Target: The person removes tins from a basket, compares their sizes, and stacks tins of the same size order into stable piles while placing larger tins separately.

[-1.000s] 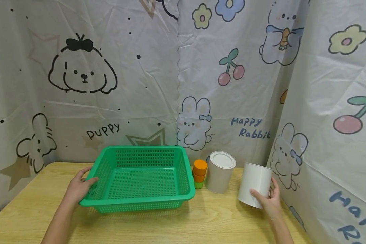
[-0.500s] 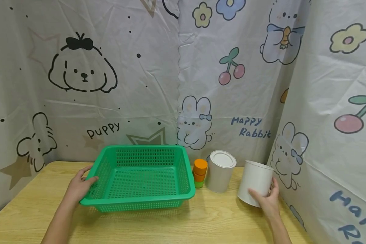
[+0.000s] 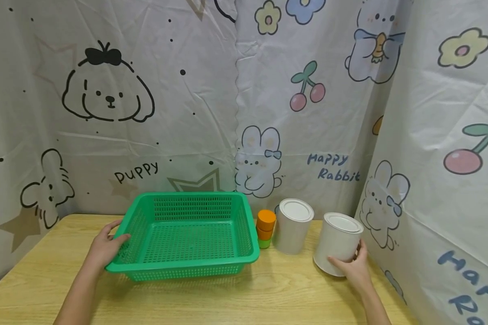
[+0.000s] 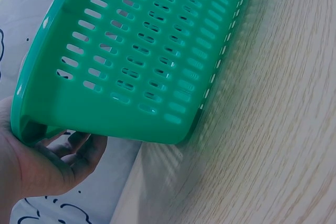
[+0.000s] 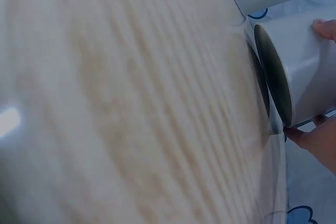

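Note:
A green plastic basket [image 3: 183, 269] with slotted walls stands at the left of the table in the head view. My left hand [image 3: 104, 247] grips its left rim, thumb over the top; the left wrist view shows the fingers [image 4: 86, 158] curled under the rim. At the right, my right hand [image 3: 355, 270] holds a white cylindrical can [image 3: 336, 246] by its lower side, thumb in front and fingers behind. The can leans slightly, its round lid facing up. In the right wrist view, the base of this can [image 5: 274, 74] is close over the table, a dark shadow beneath.
A second white can [image 3: 291, 232] stands upright left of the held one. Between it and the basket is a small stack of orange and green round containers [image 3: 266, 229]. A printed curtain [image 3: 195, 135] hangs behind and along the right side of the wooden table [image 3: 211, 302].
The can in my right hand has tipped so that its lid now shows, and it has shifted slightly left. My left hand and the basket have stayed put.

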The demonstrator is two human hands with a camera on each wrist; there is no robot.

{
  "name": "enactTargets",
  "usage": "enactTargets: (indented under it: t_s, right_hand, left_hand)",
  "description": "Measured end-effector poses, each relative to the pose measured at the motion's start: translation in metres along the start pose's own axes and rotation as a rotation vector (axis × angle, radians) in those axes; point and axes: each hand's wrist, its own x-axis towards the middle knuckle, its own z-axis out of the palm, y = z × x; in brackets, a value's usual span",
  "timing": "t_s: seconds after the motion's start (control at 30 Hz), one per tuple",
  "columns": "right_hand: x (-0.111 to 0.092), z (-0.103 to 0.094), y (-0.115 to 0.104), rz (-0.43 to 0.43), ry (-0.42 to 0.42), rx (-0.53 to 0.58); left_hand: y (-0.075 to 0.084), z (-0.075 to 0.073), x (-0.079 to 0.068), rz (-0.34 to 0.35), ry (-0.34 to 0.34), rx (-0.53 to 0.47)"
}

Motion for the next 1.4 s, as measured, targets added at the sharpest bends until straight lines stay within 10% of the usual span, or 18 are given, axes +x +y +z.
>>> enactTargets:
  t_s: [1.4]
  right_hand:
    - [0.042,0.008,-0.003,0.046,-0.071,0.044]
  left_hand:
    - [0.001,0.000,0.003,0.000,-0.006,0.036]
